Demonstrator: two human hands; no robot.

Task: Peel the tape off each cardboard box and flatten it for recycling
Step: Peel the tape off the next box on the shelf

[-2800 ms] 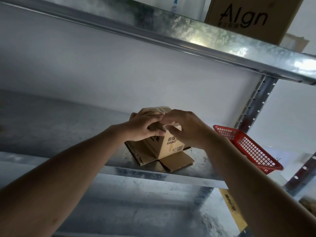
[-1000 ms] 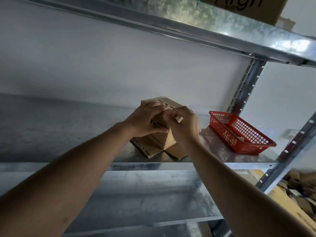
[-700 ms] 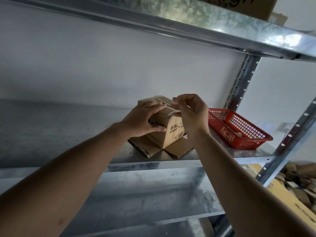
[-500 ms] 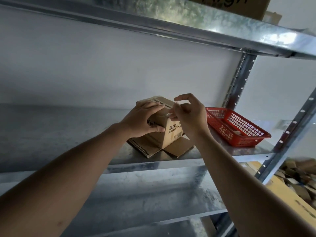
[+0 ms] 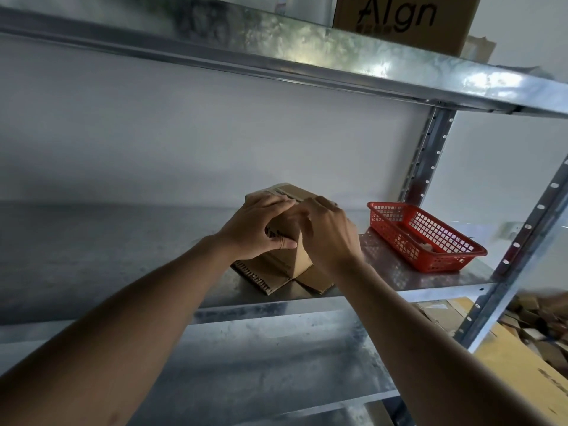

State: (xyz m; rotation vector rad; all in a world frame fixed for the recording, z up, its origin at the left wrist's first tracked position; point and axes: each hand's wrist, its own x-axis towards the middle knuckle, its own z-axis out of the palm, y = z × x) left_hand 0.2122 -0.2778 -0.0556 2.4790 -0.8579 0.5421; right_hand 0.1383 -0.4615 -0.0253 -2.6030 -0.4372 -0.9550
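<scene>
The box (image 5: 295,256) stood on the metal shelf (image 5: 415,281), its bottom flaps splayed flat around its base and its top face carrying a strip of tape (image 5: 284,192) along the seam. Left of the box's near corner, the left hand (image 5: 255,230) wrapped the upper edge, fingers over the top and thumb pressed flat against the near side, so it gripped the box and steadied it. On the other side of that corner the right hand (image 5: 325,232) lay over the box with its fingers bent toward the top seam; whether the tips had hold of a tape end could not be told, since the hand's back hid them.

The step in hand looked to be lifting the tape from the top seam. To do it well, the left hand should have kept the box pinned down on the shelf while the right worked a nail under a free end, then pulled low and along the seam rather than straight up, so the strip came off whole and did not tear the paper skin. A small light box would tip easily under a sideways pull.

Right of the box, well apart from it, a red basket (image 5: 430,241) sat on the same shelf, a handy place for the stripped tape.
</scene>
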